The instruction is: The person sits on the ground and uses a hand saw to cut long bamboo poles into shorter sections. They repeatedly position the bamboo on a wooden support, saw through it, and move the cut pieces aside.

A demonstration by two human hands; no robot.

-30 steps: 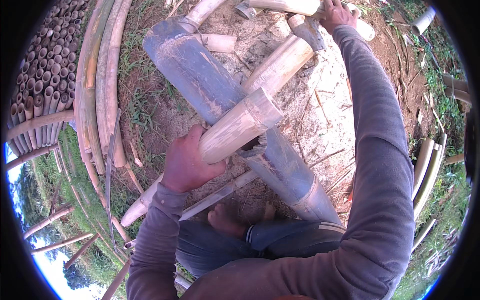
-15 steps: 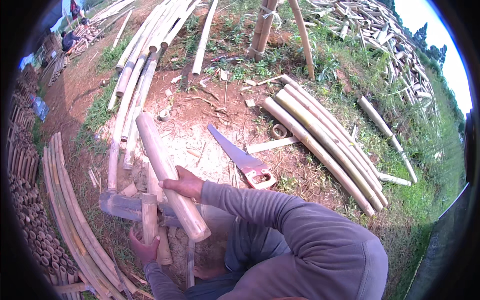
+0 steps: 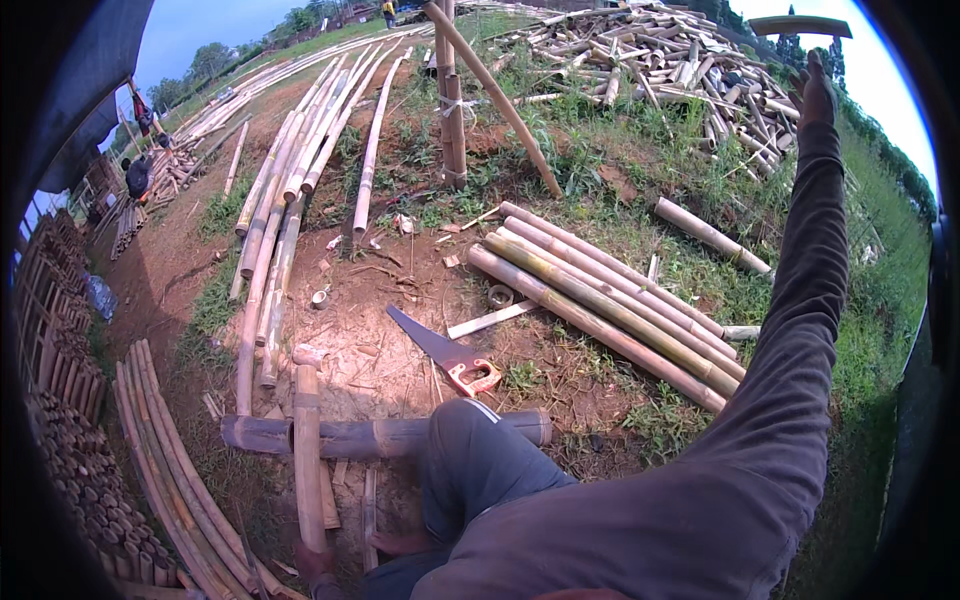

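Observation:
My right arm is stretched far out to the upper right. Its hand (image 3: 816, 92) is raised with the fingers apart, and a short bamboo piece (image 3: 800, 26) hangs in the air just beyond the fingertips, apart from them. Low on the left, my left hand (image 3: 314, 562) is closed around the near end of another bamboo length (image 3: 307, 455). That length lies across a thick dark bamboo log (image 3: 385, 437) on the ground, beside my bent knee. A handsaw (image 3: 445, 352) with a pale and red handle rests on the soil past the log.
Several bamboo poles (image 3: 610, 305) lie side by side at right. Long poles (image 3: 285, 190) stretch away at far left, and curved ones (image 3: 180, 470) lie nearer. A lashed bamboo post (image 3: 452, 130) stands ahead. A heap of bamboo offcuts (image 3: 680, 60) fills the far right.
My right hand has swung from above the dark log to the upper right and let go of the bamboo piece. My left hand has moved lower, toward me. The view has tilted up.

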